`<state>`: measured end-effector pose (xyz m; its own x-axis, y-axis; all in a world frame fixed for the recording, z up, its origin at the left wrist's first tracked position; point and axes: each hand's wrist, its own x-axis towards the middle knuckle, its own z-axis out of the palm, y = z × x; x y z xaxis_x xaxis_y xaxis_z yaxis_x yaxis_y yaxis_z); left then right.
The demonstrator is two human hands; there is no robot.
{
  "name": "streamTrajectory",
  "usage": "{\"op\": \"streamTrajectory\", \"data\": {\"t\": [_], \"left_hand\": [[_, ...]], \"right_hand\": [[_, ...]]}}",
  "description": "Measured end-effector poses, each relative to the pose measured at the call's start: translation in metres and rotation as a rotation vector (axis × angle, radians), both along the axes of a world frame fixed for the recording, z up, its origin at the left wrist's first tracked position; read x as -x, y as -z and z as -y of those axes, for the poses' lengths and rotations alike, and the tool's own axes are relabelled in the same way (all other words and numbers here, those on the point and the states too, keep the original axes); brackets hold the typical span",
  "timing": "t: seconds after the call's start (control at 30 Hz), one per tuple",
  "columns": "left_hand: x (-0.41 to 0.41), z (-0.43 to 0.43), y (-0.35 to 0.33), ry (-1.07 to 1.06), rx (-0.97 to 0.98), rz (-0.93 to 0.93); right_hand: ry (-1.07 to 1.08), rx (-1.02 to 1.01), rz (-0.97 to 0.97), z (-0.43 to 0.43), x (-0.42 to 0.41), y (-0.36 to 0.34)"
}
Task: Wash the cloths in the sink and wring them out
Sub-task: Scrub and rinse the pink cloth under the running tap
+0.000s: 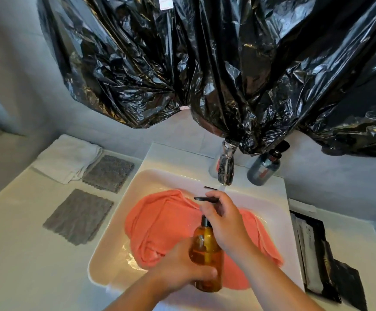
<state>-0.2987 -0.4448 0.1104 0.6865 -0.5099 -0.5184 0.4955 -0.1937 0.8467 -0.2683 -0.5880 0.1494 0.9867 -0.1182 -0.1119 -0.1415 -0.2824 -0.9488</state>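
Observation:
A salmon-pink cloth (164,223) lies spread and wet in the white sink (113,223). Above it, my left hand (182,268) grips the body of an amber pump bottle (207,257) from the left side. My right hand (225,223) is wrapped over the bottle's black pump head, whose spout (205,199) points left over the cloth. Two grey cloths lie flat on the counter left of the sink, one near (78,217) and one farther back (108,173). A folded white towel (67,159) sits behind them.
The chrome tap (226,167) stands at the sink's back edge, with a dark bottle (263,169) to its right. Black plastic bags (216,63) hang over the wall above. Dark packets (324,261) lie on the counter at the right.

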Motion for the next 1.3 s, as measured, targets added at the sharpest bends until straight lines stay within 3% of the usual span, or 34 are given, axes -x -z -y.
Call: {"op": "streamTrajectory", "data": {"t": [0.1,0.4,0.7,1.0,1.17,1.3], "left_hand": [[0.002,-0.002,0.006,-0.040,0.071,-0.058],[-0.003,0.001,0.025,-0.123,0.228,-0.145],[-0.004,-0.004,0.047,-0.131,0.249,-0.137],[0.004,0.033,0.049,-0.043,0.058,-0.137],[0.015,0.082,0.036,0.153,0.043,-0.131],[0.023,0.111,0.037,0.218,0.047,-0.200]], "right_hand": [[-0.126,0.044,-0.109,-0.002,0.005,0.012],[-0.141,0.054,-0.154,-0.014,-0.016,0.023],[-0.161,0.100,-0.187,-0.018,-0.013,0.041],[0.081,0.068,-0.141,0.033,0.021,0.041],[0.323,0.058,-0.162,0.084,0.057,0.047],[0.395,0.077,-0.199,0.108,0.071,0.050]]}}
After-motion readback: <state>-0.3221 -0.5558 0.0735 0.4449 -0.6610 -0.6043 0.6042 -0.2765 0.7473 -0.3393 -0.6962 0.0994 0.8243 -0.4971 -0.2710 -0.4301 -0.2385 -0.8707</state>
